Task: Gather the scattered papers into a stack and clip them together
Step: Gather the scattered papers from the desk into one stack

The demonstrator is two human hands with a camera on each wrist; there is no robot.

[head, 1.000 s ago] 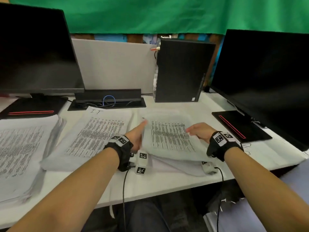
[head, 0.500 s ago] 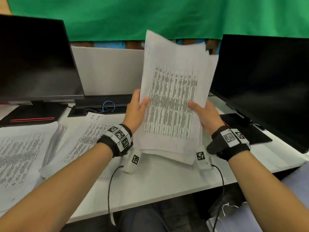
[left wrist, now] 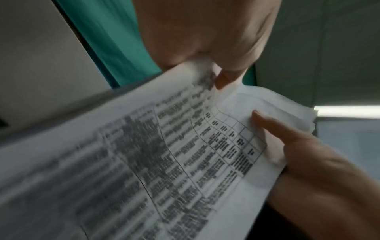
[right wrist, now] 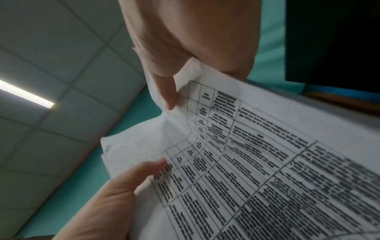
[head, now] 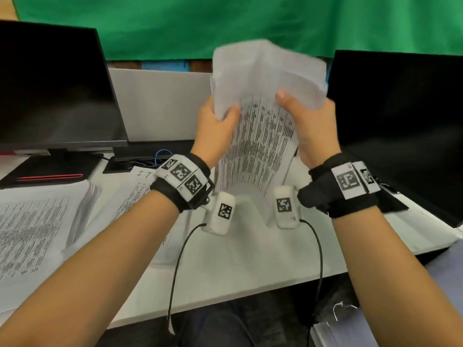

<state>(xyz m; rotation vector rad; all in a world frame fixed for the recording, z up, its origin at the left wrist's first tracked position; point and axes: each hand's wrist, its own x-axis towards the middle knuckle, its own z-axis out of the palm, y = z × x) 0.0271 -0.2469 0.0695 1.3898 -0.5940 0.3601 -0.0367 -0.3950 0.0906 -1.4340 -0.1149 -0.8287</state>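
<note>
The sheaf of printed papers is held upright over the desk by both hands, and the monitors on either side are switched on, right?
Not quite. The head view shows both monitors dark. The rest holds: the left hand and right hand grip the sheaf of printed papers upright over the desk.

Even overhead light fills the room; a ceiling strip lamp (right wrist: 26,95) glows well to the left of the right hand's fingers (right wrist: 167,95). Above the fingers the upright papers (head: 265,78) smear with motion blur. Both wrist views are dim and soft, print sharpest near the fingertips. The monitor (head: 50,91) edges bow with wide-angle distortion.
</note>
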